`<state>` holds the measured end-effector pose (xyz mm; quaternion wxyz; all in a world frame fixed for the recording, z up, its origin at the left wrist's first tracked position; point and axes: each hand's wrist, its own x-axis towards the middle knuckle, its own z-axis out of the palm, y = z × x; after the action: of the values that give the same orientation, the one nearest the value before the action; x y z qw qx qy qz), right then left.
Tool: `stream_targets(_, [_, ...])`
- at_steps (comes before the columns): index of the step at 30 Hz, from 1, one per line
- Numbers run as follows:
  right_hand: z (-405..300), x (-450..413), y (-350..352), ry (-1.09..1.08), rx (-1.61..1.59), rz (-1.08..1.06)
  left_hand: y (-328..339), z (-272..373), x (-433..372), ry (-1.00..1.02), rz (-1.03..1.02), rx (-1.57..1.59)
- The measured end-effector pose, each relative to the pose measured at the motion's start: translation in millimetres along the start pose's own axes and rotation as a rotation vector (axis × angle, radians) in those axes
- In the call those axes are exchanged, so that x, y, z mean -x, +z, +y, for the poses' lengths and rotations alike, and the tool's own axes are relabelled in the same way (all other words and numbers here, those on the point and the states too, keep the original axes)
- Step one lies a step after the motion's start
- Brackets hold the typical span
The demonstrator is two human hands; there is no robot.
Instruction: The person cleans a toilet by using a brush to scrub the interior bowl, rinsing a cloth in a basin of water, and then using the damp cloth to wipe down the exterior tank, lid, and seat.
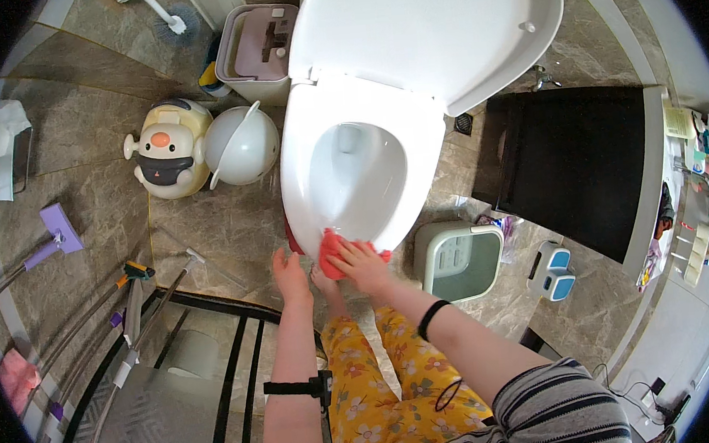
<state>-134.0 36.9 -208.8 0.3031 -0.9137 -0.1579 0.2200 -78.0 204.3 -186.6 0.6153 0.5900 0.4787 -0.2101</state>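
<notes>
A white ceramic toilet bowl [300, 163] stands in front of me, its lid [426, 22] raised. At the front rim, my right hand [361, 265] presses on a red cloth [332, 254], palm down with the fingers spread over it. Just left of the cloth, my left hand [291, 276] hangs beside the bowl's front edge, fingers loosely apart, with nothing in it. Part of the rim lies hidden beneath the cloth and hand. Something red shows low at the bowl's left side.
Left of the toilet are a lidded bin [259, 48], a penguin-shaped child's potty [168, 152] and a round white container [242, 146]. Long-handled cleaning tools lean at the left. A green-grey basin [464, 260] and a small step stool [551, 271] stand on the right, near a dark cabinet [575, 166].
</notes>
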Motion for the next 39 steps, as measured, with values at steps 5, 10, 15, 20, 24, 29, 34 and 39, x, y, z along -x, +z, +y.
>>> stream_targets(5, [58,35,-59,-0.023,0.445,-0.407,25,-3,13,0.017,0.01,-0.403])
stream_targets(10, [120,16,-97,0.226,0.558,-0.114,32,-16,8,-0.053,-0.024,-0.278])
stream_targets(15, [171,-39,-135,0.305,0.609,0.156,38,-17,12,-0.117,-0.176,-0.148])
stream_targets(20, [176,-75,-139,0.414,0.568,0.312,24,-12,7,-0.151,-0.2,-0.004])
stream_targets(24, [186,-52,-101,0.789,0.28,0.764,47,-9,13,-0.231,-0.256,-0.056])
stream_targets(29, [122,-35,-64,0.918,-0.24,0.794,25,-16,6,-0.181,-0.268,-0.069])
stream_targets(34, [77,-4,-19,1.108,-0.476,0.742,29,-11,13,-0.167,-0.293,-0.006])
stream_targets(39, [51,4,-3,1.239,-0.746,0.81,28,-7,12,-0.178,-0.333,0.001])
